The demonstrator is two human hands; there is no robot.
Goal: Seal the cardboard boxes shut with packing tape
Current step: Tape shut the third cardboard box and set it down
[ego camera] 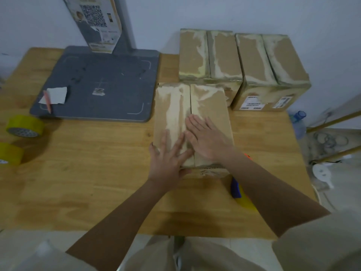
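Note:
A brown cardboard box (211,106) lies in the middle of the wooden table, both top flaps folded down with a seam between them. My left hand (168,159) rests flat on the near left flap, fingers spread, thumb over the near edge. My right hand (205,137) lies flat across the seam and right flap. Neither hand holds anything. Two yellow rolls of packing tape sit at the far left: one (24,126) on its side, the other (9,153) cut off by the frame edge.
Two more cardboard boxes (209,55) (271,71) stand behind the first, against the wall. A grey scale platform (101,85) with a post occupies the back left. A blue and yellow tool (236,188) lies under my right forearm. A blue bottle (298,122) stands beyond the table's right edge.

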